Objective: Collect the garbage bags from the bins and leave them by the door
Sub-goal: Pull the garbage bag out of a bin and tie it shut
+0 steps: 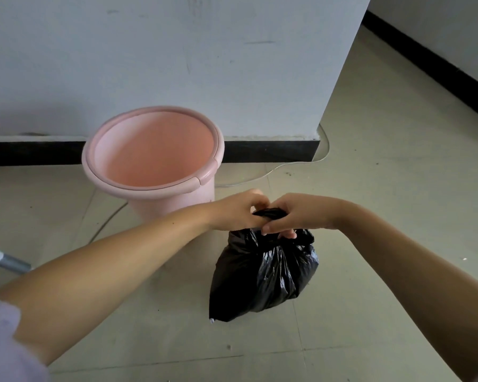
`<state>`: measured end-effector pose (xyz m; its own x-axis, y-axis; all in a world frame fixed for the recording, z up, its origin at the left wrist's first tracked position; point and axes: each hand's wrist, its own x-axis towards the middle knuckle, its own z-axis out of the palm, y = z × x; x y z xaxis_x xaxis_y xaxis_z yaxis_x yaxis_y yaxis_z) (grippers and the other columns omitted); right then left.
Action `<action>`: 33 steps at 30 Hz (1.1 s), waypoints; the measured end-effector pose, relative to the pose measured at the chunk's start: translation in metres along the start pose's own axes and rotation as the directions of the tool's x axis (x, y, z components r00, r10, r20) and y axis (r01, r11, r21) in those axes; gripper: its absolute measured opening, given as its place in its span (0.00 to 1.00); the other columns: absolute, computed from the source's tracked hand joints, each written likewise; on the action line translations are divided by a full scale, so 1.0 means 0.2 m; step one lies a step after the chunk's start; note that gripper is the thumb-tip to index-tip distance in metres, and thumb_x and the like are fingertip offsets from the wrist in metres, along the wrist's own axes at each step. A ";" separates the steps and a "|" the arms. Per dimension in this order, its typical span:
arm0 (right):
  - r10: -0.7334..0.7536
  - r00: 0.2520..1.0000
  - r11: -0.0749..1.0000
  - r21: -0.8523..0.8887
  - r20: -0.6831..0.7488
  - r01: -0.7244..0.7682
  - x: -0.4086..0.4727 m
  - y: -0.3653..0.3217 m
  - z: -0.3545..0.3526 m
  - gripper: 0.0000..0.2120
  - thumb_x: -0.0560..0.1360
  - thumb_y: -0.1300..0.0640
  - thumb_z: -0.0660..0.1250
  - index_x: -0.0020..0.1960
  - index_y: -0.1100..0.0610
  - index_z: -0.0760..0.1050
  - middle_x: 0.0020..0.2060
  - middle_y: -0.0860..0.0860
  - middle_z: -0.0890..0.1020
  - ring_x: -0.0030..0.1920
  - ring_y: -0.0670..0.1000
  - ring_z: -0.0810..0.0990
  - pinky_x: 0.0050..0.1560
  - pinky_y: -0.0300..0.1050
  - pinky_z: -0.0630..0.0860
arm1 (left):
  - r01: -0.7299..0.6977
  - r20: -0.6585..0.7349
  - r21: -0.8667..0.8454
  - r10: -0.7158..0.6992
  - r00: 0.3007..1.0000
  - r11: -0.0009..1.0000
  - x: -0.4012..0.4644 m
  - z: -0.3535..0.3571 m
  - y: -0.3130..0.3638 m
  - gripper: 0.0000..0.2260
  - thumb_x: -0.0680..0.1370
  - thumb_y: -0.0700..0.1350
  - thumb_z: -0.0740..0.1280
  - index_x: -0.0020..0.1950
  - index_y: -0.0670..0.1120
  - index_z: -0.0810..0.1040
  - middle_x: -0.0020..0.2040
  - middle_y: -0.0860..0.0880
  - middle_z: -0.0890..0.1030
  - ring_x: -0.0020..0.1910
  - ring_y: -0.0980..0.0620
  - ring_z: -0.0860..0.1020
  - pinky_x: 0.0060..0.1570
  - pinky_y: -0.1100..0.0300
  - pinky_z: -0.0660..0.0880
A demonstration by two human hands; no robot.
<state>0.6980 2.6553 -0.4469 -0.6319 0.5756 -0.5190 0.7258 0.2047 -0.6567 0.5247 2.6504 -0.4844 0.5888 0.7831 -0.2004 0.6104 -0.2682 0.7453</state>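
A black garbage bag (pixel 262 277), full and bunched at the top, sits on the tiled floor just right of a pink bin (pixel 152 158). The bin stands against the wall and its inside shows bare pink plastic. My left hand (pixel 236 210) and my right hand (pixel 298 216) meet above the bag. Both grip the gathered neck of the bag, fingers curled around the black plastic. The very top of the bag is hidden between my fingers.
A white wall with a black skirting (pixel 271 151) runs behind the bin and ends at a corner on the right. A thin white cable (pixel 295 164) lies on the floor by that corner. A grey pole (pixel 10 262) pokes in at the left edge.
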 end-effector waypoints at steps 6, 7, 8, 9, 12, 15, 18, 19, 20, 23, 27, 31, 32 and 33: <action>0.070 0.948 0.989 0.145 -0.311 -0.026 0.07 0.21 0.02 0.15 0.76 0.49 0.66 0.39 0.60 0.74 0.27 0.48 0.69 0.29 0.46 0.67 0.31 0.39 0.63 | 0.145 -0.049 -0.471 -0.190 0.981 0.870 0.01 0.00 -0.12 0.13 0.78 0.45 0.66 0.35 0.41 0.76 0.36 0.46 0.81 0.40 0.51 0.78 0.50 0.60 0.70; 0.087 0.933 0.986 0.164 -0.348 -0.031 0.08 0.26 0.03 0.15 0.76 0.49 0.65 0.37 0.58 0.72 0.27 0.48 0.68 0.28 0.47 0.66 0.31 0.40 0.62 | 0.157 -0.009 -0.556 -0.194 0.981 0.816 0.02 0.01 -0.13 0.15 0.78 0.45 0.65 0.33 0.41 0.73 0.30 0.48 0.79 0.35 0.52 0.77 0.50 0.62 0.72; 0.100 0.922 0.982 0.188 -0.375 -0.030 0.09 0.30 0.05 0.15 0.77 0.50 0.65 0.35 0.57 0.70 0.26 0.48 0.67 0.28 0.47 0.65 0.31 0.41 0.62 | 0.171 0.021 -0.612 -0.200 0.980 0.773 0.03 0.02 -0.14 0.18 0.79 0.46 0.64 0.31 0.42 0.69 0.24 0.51 0.74 0.28 0.53 0.73 0.46 0.65 0.73; 0.108 0.910 0.978 0.205 -0.400 -0.026 0.10 0.34 0.06 0.15 0.77 0.51 0.65 0.34 0.55 0.68 0.26 0.48 0.67 0.28 0.47 0.65 0.31 0.41 0.61 | 0.185 0.035 -0.628 -0.211 0.977 0.756 0.05 0.04 -0.15 0.20 0.80 0.48 0.63 0.29 0.44 0.66 0.21 0.52 0.67 0.24 0.54 0.68 0.39 0.67 0.71; 0.077 0.875 0.997 0.048 -0.478 -0.062 0.13 0.39 0.10 0.12 0.78 0.54 0.64 0.37 0.55 0.67 0.28 0.48 0.70 0.30 0.48 0.67 0.31 0.41 0.62 | 0.182 -0.047 -0.334 -0.209 0.977 0.925 0.09 0.11 -0.19 0.20 0.80 0.52 0.61 0.30 0.46 0.65 0.24 0.51 0.65 0.23 0.55 0.64 0.30 0.65 0.64; -0.020 0.902 0.973 -0.215 -0.432 -0.082 0.15 0.42 0.14 0.07 0.79 0.51 0.61 0.45 0.53 0.66 0.31 0.45 0.72 0.33 0.50 0.71 0.31 0.39 0.65 | 0.132 -0.095 0.035 -0.128 0.987 0.991 0.13 0.15 -0.27 0.17 0.80 0.53 0.60 0.34 0.46 0.69 0.30 0.51 0.69 0.30 0.55 0.68 0.35 0.59 0.63; -0.048 0.924 0.914 -0.390 -0.380 -0.113 0.16 0.45 0.16 0.09 0.80 0.49 0.56 0.50 0.55 0.68 0.35 0.47 0.74 0.37 0.52 0.72 0.37 0.47 0.69 | 0.093 -0.053 0.102 -0.088 0.995 0.990 0.16 0.19 -0.31 0.17 0.81 0.52 0.59 0.33 0.49 0.65 0.30 0.53 0.68 0.30 0.58 0.66 0.34 0.60 0.62; -0.048 0.928 0.901 -0.418 -0.370 -0.120 0.17 0.46 0.16 0.10 0.81 0.49 0.55 0.49 0.55 0.68 0.34 0.46 0.72 0.37 0.52 0.71 0.37 0.47 0.67 | 0.085 -0.039 0.103 -0.081 0.996 0.991 0.16 0.19 -0.32 0.17 0.81 0.52 0.59 0.33 0.48 0.65 0.30 0.53 0.68 0.30 0.58 0.66 0.34 0.61 0.62; -0.049 0.931 0.892 -0.435 -0.360 -0.121 0.17 0.47 0.15 0.09 0.81 0.50 0.54 0.49 0.55 0.67 0.32 0.45 0.69 0.36 0.53 0.71 0.38 0.46 0.66 | 0.082 -0.026 0.102 -0.080 0.996 0.991 0.16 0.19 -0.31 0.17 0.81 0.52 0.59 0.34 0.47 0.66 0.30 0.53 0.67 0.30 0.56 0.66 0.34 0.61 0.62; -0.007 0.941 0.894 -0.424 -0.338 -0.146 0.10 0.39 0.11 0.10 0.82 0.51 0.53 0.51 0.57 0.68 0.36 0.48 0.73 0.38 0.55 0.75 0.39 0.48 0.69 | 0.118 0.004 0.109 -0.119 0.993 0.987 0.13 0.11 -0.19 0.17 0.81 0.52 0.59 0.36 0.44 0.68 0.31 0.51 0.69 0.33 0.51 0.68 0.36 0.58 0.63; 0.091 0.954 0.908 -0.369 -0.285 -0.197 -0.14 0.13 -0.06 0.12 0.82 0.51 0.52 0.54 0.58 0.69 0.46 0.55 0.80 0.46 0.59 0.79 0.46 0.54 0.75 | 0.184 0.059 0.071 -0.188 0.980 0.980 0.04 -0.07 0.11 0.18 0.81 0.53 0.58 0.41 0.40 0.73 0.38 0.42 0.77 0.38 0.46 0.74 0.41 0.53 0.68; 0.136 0.960 0.908 -0.356 -0.245 -0.220 -0.45 -0.19 -0.29 0.12 0.82 0.51 0.52 0.53 0.59 0.68 0.45 0.56 0.79 0.45 0.59 0.78 0.46 0.54 0.75 | 0.195 0.062 0.045 -0.197 0.978 0.980 -0.08 -0.31 0.48 0.18 0.80 0.55 0.59 0.46 0.40 0.77 0.42 0.43 0.81 0.43 0.43 0.78 0.48 0.46 0.74; 0.145 0.960 0.908 -0.354 -0.239 -0.225 -0.53 -0.27 -0.34 0.12 0.82 0.51 0.52 0.53 0.59 0.68 0.45 0.56 0.79 0.45 0.59 0.78 0.46 0.54 0.75 | 0.195 0.068 0.044 -0.198 0.978 0.980 -0.11 -0.38 0.58 0.18 0.80 0.55 0.59 0.47 0.41 0.77 0.42 0.43 0.81 0.43 0.43 0.78 0.48 0.46 0.74; 0.151 0.960 0.907 -0.353 -0.234 -0.229 -0.61 -0.35 -0.41 0.12 0.82 0.51 0.51 0.53 0.59 0.68 0.45 0.56 0.79 0.45 0.59 0.78 0.46 0.54 0.75 | 0.193 0.074 0.042 -0.196 0.978 0.980 -0.15 -0.45 0.68 0.18 0.80 0.56 0.59 0.47 0.42 0.77 0.42 0.43 0.81 0.43 0.44 0.78 0.48 0.46 0.74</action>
<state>0.7458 2.6350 -0.2926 -0.4337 0.7688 -0.4700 0.8990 0.3335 -0.2840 0.5424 2.6419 -0.3203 0.4954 0.7765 -0.3893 0.7342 -0.1348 0.6654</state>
